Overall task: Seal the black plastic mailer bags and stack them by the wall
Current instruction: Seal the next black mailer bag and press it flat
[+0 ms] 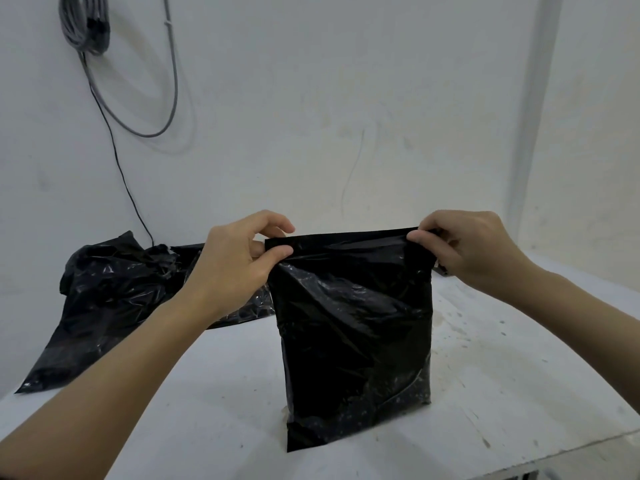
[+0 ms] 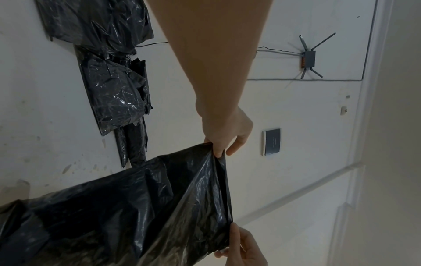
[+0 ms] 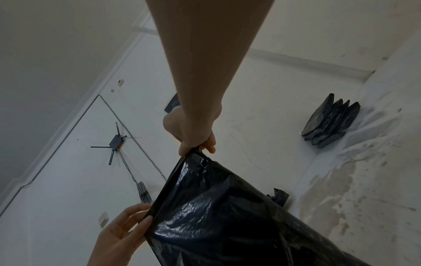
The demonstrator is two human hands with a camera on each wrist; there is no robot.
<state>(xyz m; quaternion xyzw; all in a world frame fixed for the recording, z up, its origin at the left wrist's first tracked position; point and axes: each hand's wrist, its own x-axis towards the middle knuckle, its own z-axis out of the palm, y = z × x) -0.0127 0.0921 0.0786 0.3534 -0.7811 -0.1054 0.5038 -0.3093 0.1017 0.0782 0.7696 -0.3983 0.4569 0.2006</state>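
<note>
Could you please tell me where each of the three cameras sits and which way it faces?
Head: above, facing the wall; both forearms, left hand and right hand pinching the upright mailer bag.
Left wrist: along the left forearm toward the bag top and wall router.
Right wrist: along the right forearm.
All three views share the bag and both hands.
</note>
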